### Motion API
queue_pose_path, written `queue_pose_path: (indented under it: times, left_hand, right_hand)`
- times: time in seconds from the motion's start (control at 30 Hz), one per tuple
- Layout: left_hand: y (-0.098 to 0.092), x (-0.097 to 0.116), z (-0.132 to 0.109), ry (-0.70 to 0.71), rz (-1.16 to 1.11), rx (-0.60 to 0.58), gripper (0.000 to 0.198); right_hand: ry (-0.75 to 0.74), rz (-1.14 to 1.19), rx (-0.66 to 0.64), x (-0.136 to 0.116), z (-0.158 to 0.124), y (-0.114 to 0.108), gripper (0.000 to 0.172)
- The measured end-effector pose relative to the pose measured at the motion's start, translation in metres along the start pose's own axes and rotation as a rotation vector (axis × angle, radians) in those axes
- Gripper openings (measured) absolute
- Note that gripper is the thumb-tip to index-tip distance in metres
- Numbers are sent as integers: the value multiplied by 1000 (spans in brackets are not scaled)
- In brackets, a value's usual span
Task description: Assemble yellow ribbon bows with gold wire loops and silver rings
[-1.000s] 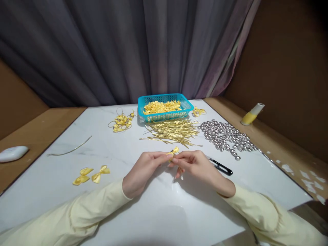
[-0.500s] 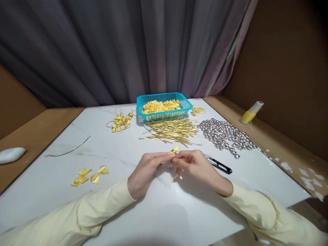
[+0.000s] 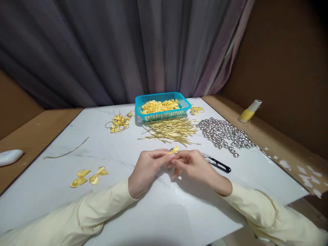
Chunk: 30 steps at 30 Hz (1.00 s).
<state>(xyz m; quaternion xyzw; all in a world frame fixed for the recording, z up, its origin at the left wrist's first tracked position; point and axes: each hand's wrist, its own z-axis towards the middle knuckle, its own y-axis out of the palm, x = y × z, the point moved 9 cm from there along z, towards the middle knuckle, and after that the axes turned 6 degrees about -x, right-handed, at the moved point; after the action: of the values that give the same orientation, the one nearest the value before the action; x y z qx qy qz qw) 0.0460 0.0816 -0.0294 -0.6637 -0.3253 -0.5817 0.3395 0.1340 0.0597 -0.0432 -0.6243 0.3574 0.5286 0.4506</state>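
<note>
A small yellow bow (image 3: 175, 149) with a silver bead beside it is pinched between the fingertips of both hands, over the middle of the white table. My left hand (image 3: 151, 167) grips it from the left, thumb on top. From the right, my right hand (image 3: 196, 169) closes thumb and forefinger on its lower side; its other fingers curl underneath. The fingers partly hide the bow. Just beyond the hands lies a pile of gold twist ties (image 3: 174, 130). Two loose yellow bows (image 3: 80, 178) rest left of my left hand. Black-handled snips (image 3: 219, 164) lie right of my right hand.
A blue basket (image 3: 164, 116) of yellow bows stands at the back. Silver beads (image 3: 222, 133) spread at right. Finished-looking bows with loops (image 3: 120, 122) lie back left, near a single tie (image 3: 68, 152). A yellow-wound spool (image 3: 249, 112) stands far right; a white object (image 3: 10, 157) sits far left.
The silver bead beside the held bow now shows more clearly, and my left hand's fingers have shifted slightly around it. The whole view has moved a little.
</note>
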Motion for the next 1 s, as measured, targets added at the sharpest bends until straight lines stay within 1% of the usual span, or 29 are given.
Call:
queue_pose_path:
  times: [0.1, 0.17, 0.23, 0.3, 0.33, 0.37, 0.4, 0.43, 0.53, 0.6, 0.63, 0.7, 0.77, 0.83, 0.93, 1.0]
  left_hand:
    - [-8, 4, 2, 30, 101, 52, 21]
    - [-14, 6, 2, 42, 165, 98, 21]
    - [-20, 9, 2, 50, 232, 158, 19]
    - [-24, 11, 2, 65, 295, 207, 17]
    - [-25, 13, 1, 85, 325, 224, 16]
    - [-26, 15, 1, 115, 354, 236, 16]
    - [-26, 17, 0, 154, 384, 243, 16]
    - [-25, 20, -1, 197, 414, 246, 16]
    - [-22, 29, -6, 334, 513, 246, 14]
    - [-19, 35, -10, 418, 585, 249, 12]
    - [-17, 39, -12, 457, 618, 251, 11]
    - [-15, 43, -15, 511, 676, 256, 11]
    - [-14, 45, -16, 534, 723, 263, 11]
    - [-15, 45, -15, 529, 763, 270, 11]
    - [-14, 42, -12, 505, 822, 266, 11]
    - [-13, 40, -10, 479, 867, 255, 11]
  right_hand:
    - [6, -60, 1, -8, -3, -4, 20]
    - [7, -94, 51, -15, -7, -14, 20]
    - [-11, -97, 159, -22, -11, -30, 19]
    - [-53, -106, 303, -27, -16, -50, 16]
    - [-76, -112, 357, -28, -17, -57, 16]
    - [-89, -108, 382, -28, -17, -61, 19]
    - [-88, -83, 369, -24, -15, -61, 24]
    - [-72, -31, 321, -19, -11, -58, 30]
    - [18, 244, 99, -1, 0, -36, 44]
    - [58, 393, -11, 5, 2, -22, 46]
    - [71, 426, -39, 6, 2, -18, 44]
    - [93, 404, -41, 9, 2, -17, 40]
    - [108, 320, 7, 11, 2, -23, 36]
    - [104, 252, 58, 13, 2, -30, 32]
    - [81, 165, 121, 14, 4, -37, 20]
    - [67, 33, 146, 12, 4, -38, 15]
